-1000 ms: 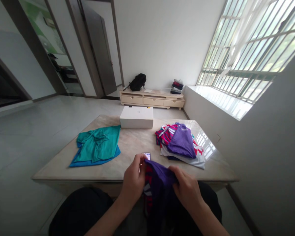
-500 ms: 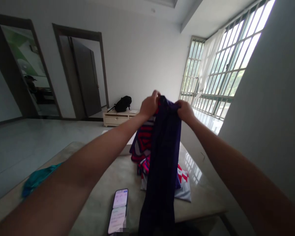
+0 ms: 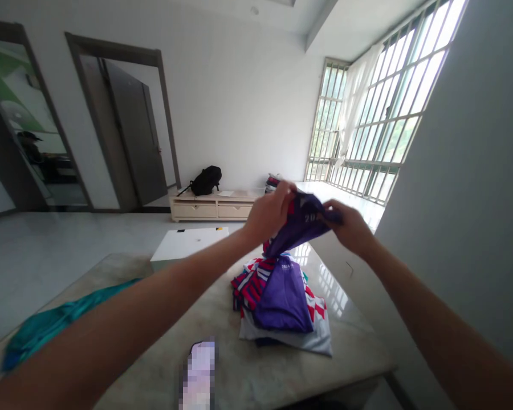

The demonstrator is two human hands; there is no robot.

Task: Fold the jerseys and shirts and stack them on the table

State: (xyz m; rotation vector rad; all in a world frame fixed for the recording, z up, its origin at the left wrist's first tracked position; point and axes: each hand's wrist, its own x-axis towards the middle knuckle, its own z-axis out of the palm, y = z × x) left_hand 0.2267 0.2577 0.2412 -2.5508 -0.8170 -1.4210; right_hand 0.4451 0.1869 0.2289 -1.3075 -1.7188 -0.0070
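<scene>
both arms reach out over the table (image 3: 123, 273). the left hand (image 3: 267, 213) and the right hand (image 3: 349, 228) sit close together in the air, each clamped on an edge of a bunched purple shirt (image 3: 301, 225) with white print, held above a pile of clothes (image 3: 282, 299) on the right part of the table. a purple garment lies on top of that pile. a teal shirt (image 3: 47, 327) lies at the left, a phone (image 3: 199, 373) near the close edge, and a white box (image 3: 190, 244) at the far edge.
</scene>
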